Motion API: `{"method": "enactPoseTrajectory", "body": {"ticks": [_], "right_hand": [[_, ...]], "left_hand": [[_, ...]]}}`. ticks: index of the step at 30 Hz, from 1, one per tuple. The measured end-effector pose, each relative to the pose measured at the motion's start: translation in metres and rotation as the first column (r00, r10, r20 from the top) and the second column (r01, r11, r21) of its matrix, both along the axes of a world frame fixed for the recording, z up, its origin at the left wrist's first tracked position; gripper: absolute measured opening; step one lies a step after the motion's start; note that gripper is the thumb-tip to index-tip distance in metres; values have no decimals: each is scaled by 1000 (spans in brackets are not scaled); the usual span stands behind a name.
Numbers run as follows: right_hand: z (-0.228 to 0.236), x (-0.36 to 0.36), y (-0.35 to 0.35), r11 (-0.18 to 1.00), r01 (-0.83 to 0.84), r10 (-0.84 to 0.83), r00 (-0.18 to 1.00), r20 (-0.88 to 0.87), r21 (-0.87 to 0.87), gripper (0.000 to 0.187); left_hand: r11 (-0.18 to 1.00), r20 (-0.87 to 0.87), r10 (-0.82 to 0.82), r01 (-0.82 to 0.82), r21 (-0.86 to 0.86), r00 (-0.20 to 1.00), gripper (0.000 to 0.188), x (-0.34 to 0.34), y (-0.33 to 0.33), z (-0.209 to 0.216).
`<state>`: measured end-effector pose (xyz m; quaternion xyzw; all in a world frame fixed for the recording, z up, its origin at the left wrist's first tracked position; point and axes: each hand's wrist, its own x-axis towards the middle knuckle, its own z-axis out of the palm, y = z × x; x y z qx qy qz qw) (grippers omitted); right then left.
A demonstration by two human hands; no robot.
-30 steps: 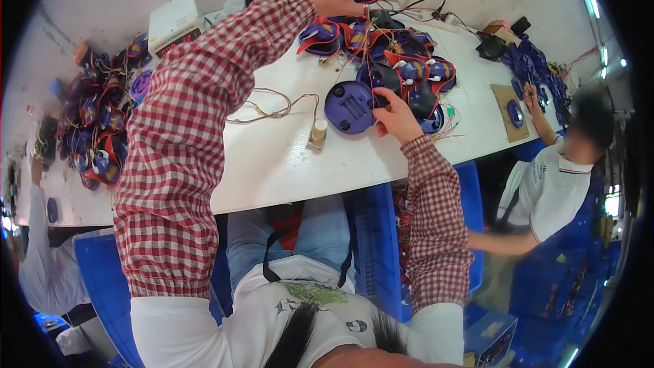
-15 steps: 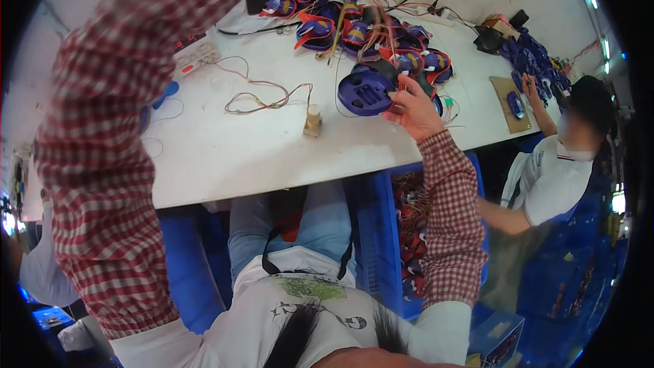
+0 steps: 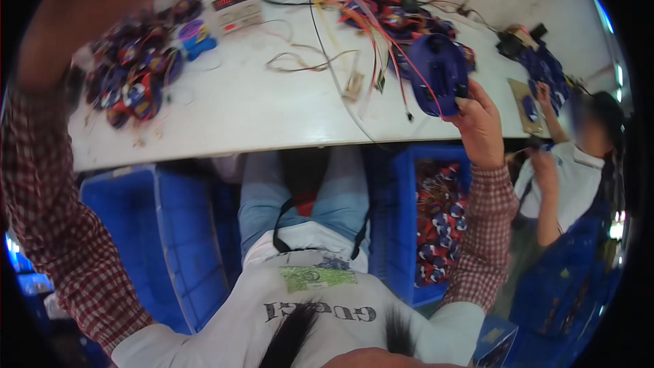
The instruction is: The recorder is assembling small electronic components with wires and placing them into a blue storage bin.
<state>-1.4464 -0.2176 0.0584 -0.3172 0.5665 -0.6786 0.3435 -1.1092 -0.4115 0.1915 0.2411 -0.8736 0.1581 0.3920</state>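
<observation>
Gripped at its lower right edge, a purple plastic oval shell (image 3: 436, 71) is held up over the right part of the table by my right hand (image 3: 480, 123), thumb and fingers closed on it. Its hollow inside faces me, and thin red wires cross its edge. My left hand (image 3: 129, 0) is raised very close at the upper left, smeared by motion; its fingers cannot be made out. Left of the shell hang several loose wires (image 3: 375, 34) and a long thin grey cable (image 3: 334, 68). A small beige block (image 3: 353, 86) stands on the white table (image 3: 272, 116).
Purple-and-red toy parts form a pile at the back (image 3: 388, 10) and another pile at left (image 3: 136, 68). A white power supply (image 3: 235, 0) stands near a blue object (image 3: 197, 44). Blue crates (image 3: 160, 232) flank my legs. A co-worker (image 3: 572, 177) sits at right.
The view has swung left, bringing the left pile in. My right hand has tilted the shell more upright, with wires now across it. My left arm has moved left and closer.
</observation>
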Motion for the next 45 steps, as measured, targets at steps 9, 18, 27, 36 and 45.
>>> {"method": "enactPoseTrajectory", "body": {"ticks": [9, 18, 27, 36, 45], "right_hand": [[-65, 47, -16, 932, -327, 241, 881, 407, 156, 32], [-58, 87, -36, 923, -268, 154, 915, 373, 276, 35], [-49, 29, -13, 889, -51, 213, 926, -313, 456, 48], [-20, 19, -86, 921, -84, 293, 792, -535, 380, 27], [-14, 84, -77, 935, -352, 269, 608, -747, 51, 19]], "left_hand": [[999, 698, 44, -53, -9, 715, 67, 27, 2, -65], [962, 772, 165, 74, -263, 614, 51, 27, -41, -144], [982, 596, -18, 127, -140, 803, 32, 23, -31, -161], [684, 116, 68, -131, 717, 991, 32, -74, 6, -194], [537, 51, 73, -83, 839, 996, 26, -86, 16, -205]]}}
